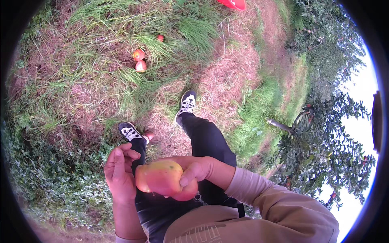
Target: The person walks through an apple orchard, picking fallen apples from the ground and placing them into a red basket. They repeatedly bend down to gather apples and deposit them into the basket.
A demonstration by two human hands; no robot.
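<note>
My right hand (193,170) grips two red-yellow apples in front of my body: a larger one (159,176) and a second one (187,193) tucked under it. My left hand (120,171) is beside the larger apple, fingers loosely curled and holding nothing, its palm close to the fruit. Below the hands are my dark trousers and two black-and-white shoes (187,101) (129,131) on the grass.
Three fallen apples (139,54) (141,65) (160,38) lie in the long grass ahead, and another apple (149,135) lies by my left shoe. A red container (233,4) shows at the top edge. Apple trees (324,146) with fruit stand on the right; low weeds fill the left.
</note>
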